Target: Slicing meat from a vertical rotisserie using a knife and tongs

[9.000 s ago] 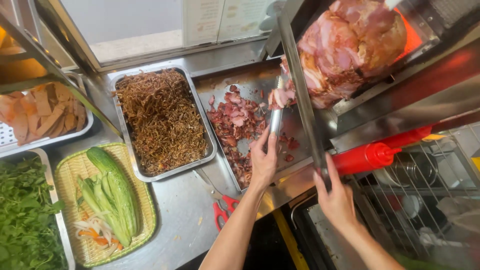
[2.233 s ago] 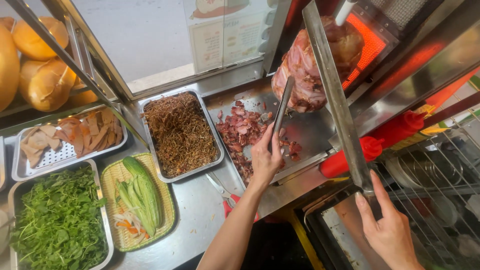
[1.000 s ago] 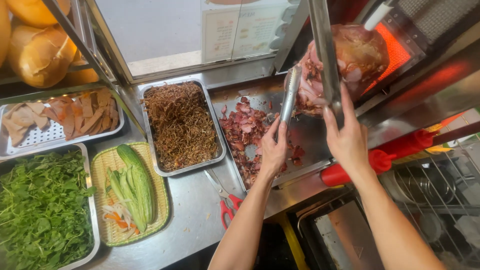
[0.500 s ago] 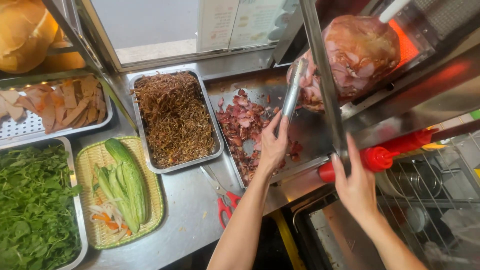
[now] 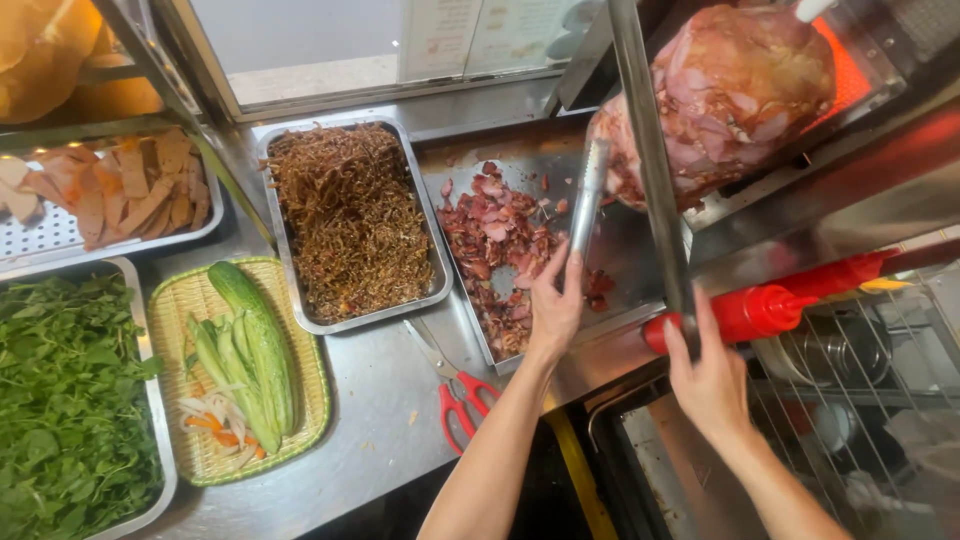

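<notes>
My left hand (image 5: 555, 300) is shut on metal tongs (image 5: 588, 195), whose tips reach up to the lower edge of a big cone of roast meat (image 5: 740, 90) on a vertical spit with a glowing heater behind. Below lies a steel tray (image 5: 455, 165) holding sliced meat pieces (image 5: 495, 235). My right hand (image 5: 710, 380) grips the lower end of a long narrow knife (image 5: 650, 170), which runs up across the meat cone's left side.
A tray of brown shreds (image 5: 350, 220), a woven basket (image 5: 190, 460) with cucumber (image 5: 250, 330), greens (image 5: 60, 400), a tray of sliced cold meat (image 5: 110, 190) and bread (image 5: 50, 50) lie to the left. Red-handled scissors (image 5: 455, 390) lie on the counter. A red squeeze bottle (image 5: 770, 305) rests above a wire rack (image 5: 880, 350).
My right hand has come down from beside the meat cone to the counter's front edge, holding the long knife. My left hand has stayed over the tray with the tongs.
</notes>
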